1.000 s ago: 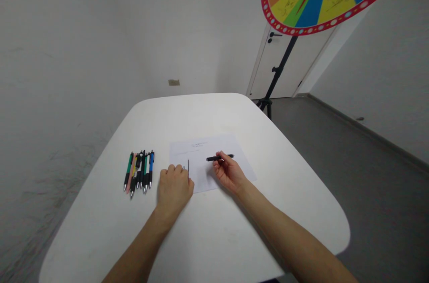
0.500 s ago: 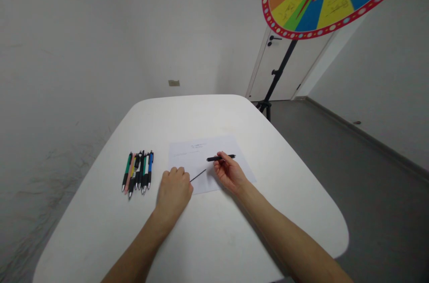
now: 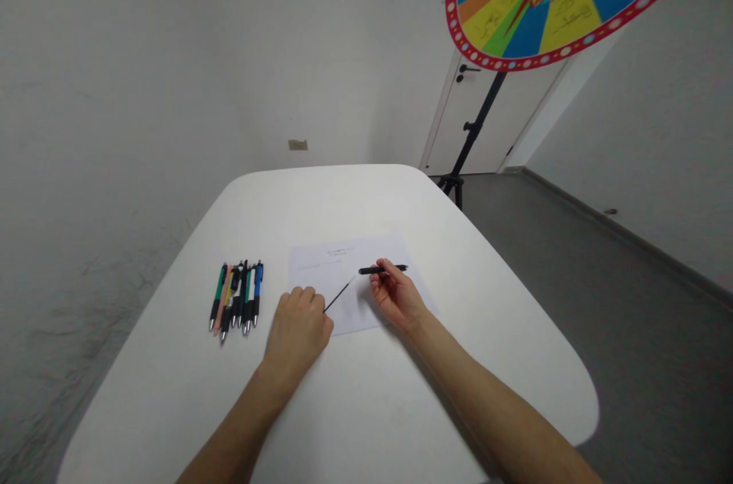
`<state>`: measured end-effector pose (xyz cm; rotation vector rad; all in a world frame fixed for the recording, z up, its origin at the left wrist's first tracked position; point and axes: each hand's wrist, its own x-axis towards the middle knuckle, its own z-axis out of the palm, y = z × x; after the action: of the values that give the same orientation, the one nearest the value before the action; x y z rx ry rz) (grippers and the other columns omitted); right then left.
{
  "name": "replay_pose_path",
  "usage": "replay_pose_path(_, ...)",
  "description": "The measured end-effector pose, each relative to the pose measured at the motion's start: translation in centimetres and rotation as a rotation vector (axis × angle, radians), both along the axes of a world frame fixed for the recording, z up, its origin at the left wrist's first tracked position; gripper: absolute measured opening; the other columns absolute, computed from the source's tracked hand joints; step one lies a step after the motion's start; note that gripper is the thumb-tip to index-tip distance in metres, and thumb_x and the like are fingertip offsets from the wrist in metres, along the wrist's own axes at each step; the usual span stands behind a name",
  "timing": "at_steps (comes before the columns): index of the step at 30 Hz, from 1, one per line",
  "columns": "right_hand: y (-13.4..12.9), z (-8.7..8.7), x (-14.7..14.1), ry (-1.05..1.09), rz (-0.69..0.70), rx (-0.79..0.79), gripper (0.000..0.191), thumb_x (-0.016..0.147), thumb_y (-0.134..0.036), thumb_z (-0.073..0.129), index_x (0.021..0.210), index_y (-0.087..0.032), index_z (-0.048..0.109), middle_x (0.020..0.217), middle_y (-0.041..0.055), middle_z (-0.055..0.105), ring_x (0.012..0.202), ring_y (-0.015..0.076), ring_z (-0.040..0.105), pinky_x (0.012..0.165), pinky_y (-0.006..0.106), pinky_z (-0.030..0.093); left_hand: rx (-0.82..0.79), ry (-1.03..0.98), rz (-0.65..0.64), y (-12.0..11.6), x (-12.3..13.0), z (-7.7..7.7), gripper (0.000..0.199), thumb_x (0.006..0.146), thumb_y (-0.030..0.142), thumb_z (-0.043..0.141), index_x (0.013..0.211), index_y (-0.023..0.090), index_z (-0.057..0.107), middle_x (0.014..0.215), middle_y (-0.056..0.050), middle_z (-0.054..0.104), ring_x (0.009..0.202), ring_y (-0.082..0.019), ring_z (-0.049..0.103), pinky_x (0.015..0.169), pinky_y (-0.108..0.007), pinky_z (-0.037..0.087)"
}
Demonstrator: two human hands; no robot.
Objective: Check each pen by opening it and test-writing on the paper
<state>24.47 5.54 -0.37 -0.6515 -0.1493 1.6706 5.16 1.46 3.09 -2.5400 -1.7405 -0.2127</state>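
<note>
Clock's from the person's side, 12 straight ahead. Left hand [image 3: 298,322] is knuckles-up, fingers curled closed around a thin dark rod [image 3: 337,297] that looks like a pen refill; can't see the exact grip since the back of the hand blocks it. Rod angles out to between 1 and 2 o'clock, pale tip right by the near end of a black pen barrel [image 3: 372,270]. Can't tell if they touch. Right hand [image 3: 398,299] has that barrel pinched in its fingers, pretty much closed, barrel lying along 9 to 3 above the white paper [image 3: 366,316]. Bunch of pens [image 3: 236,299] sits at the paper's 9 o'clock on the white bench [image 3: 337,201].
</note>
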Motion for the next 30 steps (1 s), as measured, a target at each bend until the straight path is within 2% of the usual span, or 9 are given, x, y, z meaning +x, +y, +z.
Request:
replay_pose_path(7,-0.1,0.4,0.1,0.022,-0.006,-0.008,0.014,0.073,-0.012,0.079,0.073,-0.016,0.066,0.063,-0.0012,0.072,0.049,0.0083,0.065,0.05,0.016,0.057,0.029,-0.239,0.005,0.4,-0.8,-0.2,0.02,0.078,0.008,0.05,0.079,0.018,0.068,0.075,-0.005,0.067,0.077,-0.021,0.061,0.075,-0.034,0.046)
replay_pose_path(16,0.1,0.3,0.1,0.016,-0.016,0.001,0.015,0.072,-0.012,0.08,0.073,-0.016,0.065,0.061,-0.0026,0.07,0.048,0.0072,0.064,0.049,0.014,0.055,-0.021,-0.587,0.038,1.6,-2.3,-0.7,0.017,0.085,0.021,0.058,0.087,0.02,0.075,0.085,-0.004,0.077,0.079,-0.02,0.068,0.078,-0.033,0.051)
replay_pose_path(21,0.1,0.5,0.2,0.023,-0.019,-0.035,0.015,0.073,-0.013,0.08,0.071,-0.016,0.065,0.058,-0.0024,0.069,0.049,0.0076,0.064,0.05,0.015,0.056,0.024,-0.663,0.021,1.7,-2.6,-0.5,0.02,0.087,0.028,0.056,0.088,0.019,0.074,0.085,-0.005,0.076,0.076,-0.019,0.067,0.076,-0.033,0.051)
replay_pose_path(26,0.2,0.4,0.2,0.012,-0.035,-0.016,0.017,0.072,-0.014,0.08,0.072,-0.017,0.064,0.059,-0.0033,0.068,0.049,0.0072,0.064,0.049,0.014,0.055,0.089,-0.76,0.006,1.7,-2.9,-0.3,0.025,0.089,0.034,0.052,0.087,0.017,0.071,0.082,-0.005,0.074,0.073,-0.018,0.065,0.068,-0.029,0.048)
replay_pose_path(30,0.2,0.3,0.2,0.015,-0.031,0.011,0.018,0.071,-0.013,0.081,0.072,-0.017,0.063,0.061,-0.0033,0.069,0.049,0.0072,0.064,0.049,0.014,0.055,0.075,-0.83,-0.002,1.6,-3.0,0.2,0.028,0.089,0.036,0.049,0.084,0.018,0.068,0.08,-0.005,0.073,0.073,-0.017,0.064,0.065,-0.029,0.046)
